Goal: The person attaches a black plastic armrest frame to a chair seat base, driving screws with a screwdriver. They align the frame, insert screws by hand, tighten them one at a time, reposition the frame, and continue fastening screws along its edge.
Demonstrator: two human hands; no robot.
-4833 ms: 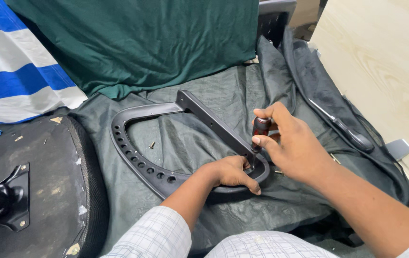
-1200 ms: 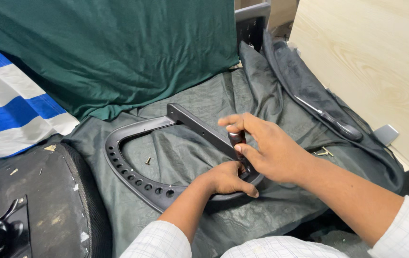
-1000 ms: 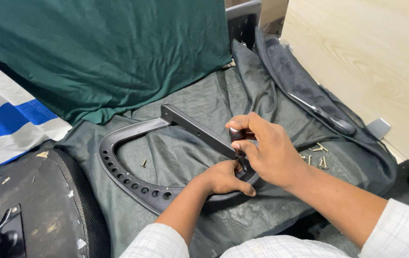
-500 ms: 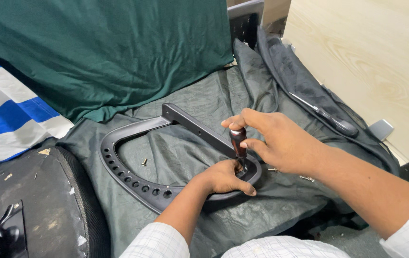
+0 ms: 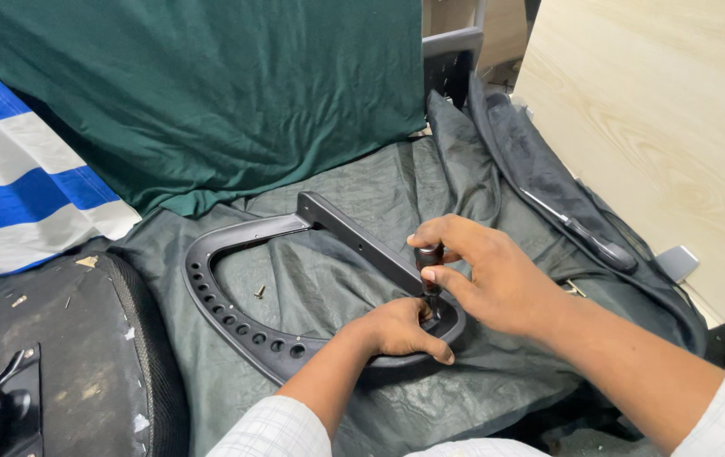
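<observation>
Seat base, far left: upturned black chair seat point(image 5: 66, 355), metal bracket at its lower left corner.
Striped cloth: blue and white point(image 5: 16, 186), at the left edge, behind the seat.
Grey sheet: rumpled cover point(image 5: 362, 195) that carries the work.
Loose screw: one point(image 5: 259, 292) lies on the sheet inside the loop.
Armrest frame: black D-shaped piece point(image 5: 236, 326), flat near the sheet's middle, holes along its curve.
Left hand: point(image 5: 400, 328) pressed down, closed over the frame's right end.
Screwdriver: point(image 5: 428, 269) upright, tip at that joint.
Right hand: point(image 5: 489, 275) fingers wrapped round the handle.
Step, judged: driving a screw at the joint.
Next move: needs steady downward pressure, tool kept plumb.
In the way: left fingers crowd the tip.
Right: pale wooden board point(image 5: 659, 127).
</observation>
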